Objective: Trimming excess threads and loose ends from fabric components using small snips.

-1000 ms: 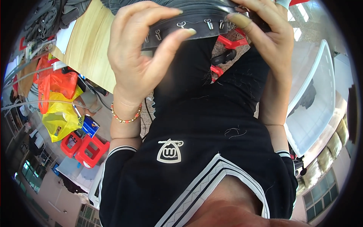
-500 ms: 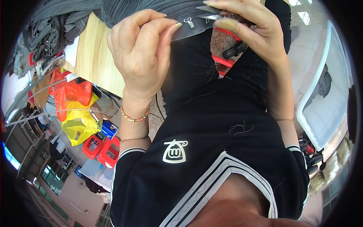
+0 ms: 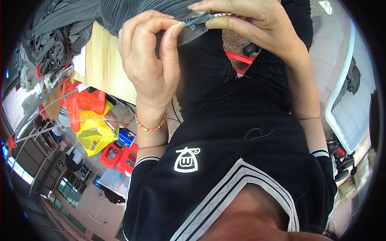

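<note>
A dark grey pleated garment (image 3: 128,11) lies across my lap and the table, with its smooth waistband edge (image 3: 193,37) toward me. My left hand (image 3: 150,60) is closed, thumb and forefinger pinching the band. In my right hand (image 3: 261,26) is a pair of thread snips, held between thumb and fingers. The blades of the thread snips (image 3: 199,19) point left and lie close to my left fingertips, over a small metal hook (image 3: 191,27) on the band. The blades partly cover the hook. Whether they touch a thread is too small to tell.
A wooden table (image 3: 106,66) stands at the left with heaped grey garments (image 3: 56,44). Beyond are red (image 3: 86,102) and yellow plastic bags (image 3: 94,134) and red stools (image 3: 112,154). A white tub (image 3: 341,92) with dark cloth is at the right. Loose threads cling to my black clothes.
My right hand has moved left, bringing the snips' blades from beside the hooks to my left fingertips. The blades have drawn closer together. My left hand keeps its pinch.
</note>
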{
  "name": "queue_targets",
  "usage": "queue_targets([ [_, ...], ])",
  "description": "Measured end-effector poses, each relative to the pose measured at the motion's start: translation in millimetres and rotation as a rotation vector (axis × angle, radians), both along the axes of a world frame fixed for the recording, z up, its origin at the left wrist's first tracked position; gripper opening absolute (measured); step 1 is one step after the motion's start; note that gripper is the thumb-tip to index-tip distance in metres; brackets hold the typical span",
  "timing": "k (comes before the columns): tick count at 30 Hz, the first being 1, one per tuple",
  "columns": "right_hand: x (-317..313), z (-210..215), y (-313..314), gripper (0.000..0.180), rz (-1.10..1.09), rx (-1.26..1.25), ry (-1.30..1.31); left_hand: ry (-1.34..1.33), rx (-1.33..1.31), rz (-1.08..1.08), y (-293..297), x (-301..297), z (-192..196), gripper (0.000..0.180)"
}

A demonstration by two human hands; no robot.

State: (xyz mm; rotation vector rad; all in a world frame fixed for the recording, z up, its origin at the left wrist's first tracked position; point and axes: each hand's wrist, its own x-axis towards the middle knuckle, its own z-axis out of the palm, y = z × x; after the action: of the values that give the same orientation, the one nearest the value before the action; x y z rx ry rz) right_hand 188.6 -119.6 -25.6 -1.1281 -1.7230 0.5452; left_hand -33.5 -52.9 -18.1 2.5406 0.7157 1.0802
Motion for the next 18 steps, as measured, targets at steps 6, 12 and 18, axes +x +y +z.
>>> queue_targets([
  [6, -0.9, 0.3, 0.6, 0.030, -0.010, 0.055, -0.053, 0.004, 0.007, -0.014, -0.1, 1.6, 1.0, 0.009],
  [12, -1.2, 0.0, -1.1, 0.028, 0.004, 0.039, -0.033, -0.119, -0.211, -0.026, -5.1, 0.3, 0.7, 0.005],
  [18, -1.6, 1.1, -6.4, 0.029, -0.007, -0.028, 0.088, -0.504, -0.659, -0.067, -9.1, -7.0, -0.6, 0.006],
])
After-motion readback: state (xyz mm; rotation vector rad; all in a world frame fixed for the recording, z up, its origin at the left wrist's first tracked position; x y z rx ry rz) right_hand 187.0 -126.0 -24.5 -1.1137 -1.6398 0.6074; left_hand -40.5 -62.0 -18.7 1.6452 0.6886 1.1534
